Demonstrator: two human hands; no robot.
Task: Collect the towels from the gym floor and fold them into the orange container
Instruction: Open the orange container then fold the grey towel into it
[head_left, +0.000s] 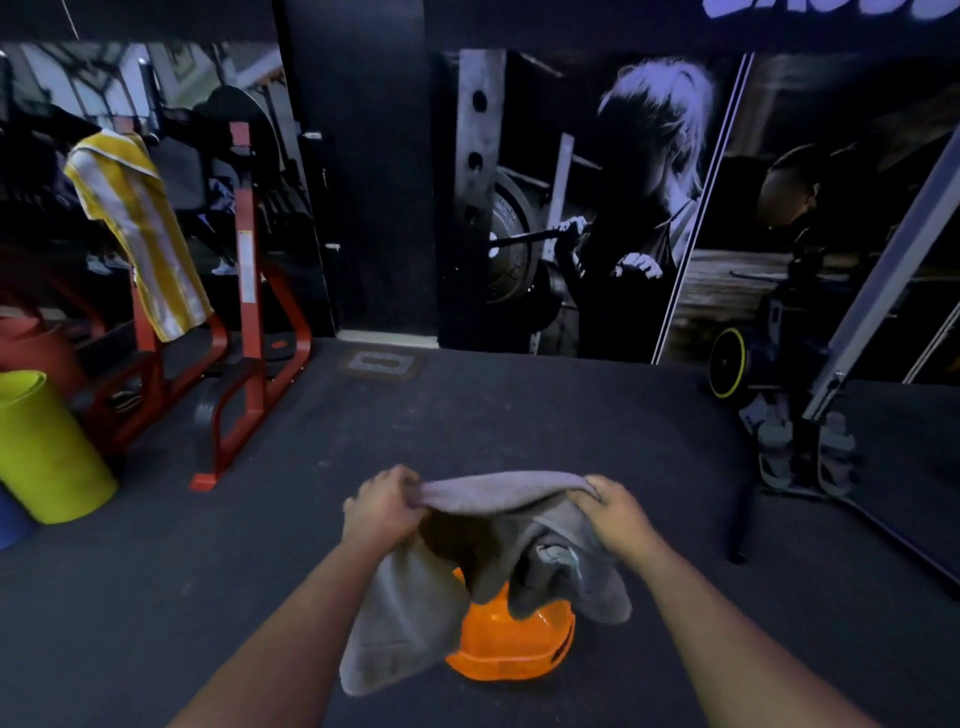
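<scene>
A grey towel (483, 493) is stretched between my two hands above the orange container (514, 649), which stands on the dark gym floor. My left hand (382, 506) grips the towel's left end and my right hand (613, 512) grips its right end. The towel's loose parts hang down, draping over the container's top and left side and hiding its opening. A yellow and white striped towel (140, 228) hangs over a red rack at the far left.
A red metal rack (249, 332) stands at the left, with a yellow-green rolled mat (47, 447) in front of it. A grey machine frame with foot plates (810, 447) occupies the right. A wall mural (623, 208) closes off the back.
</scene>
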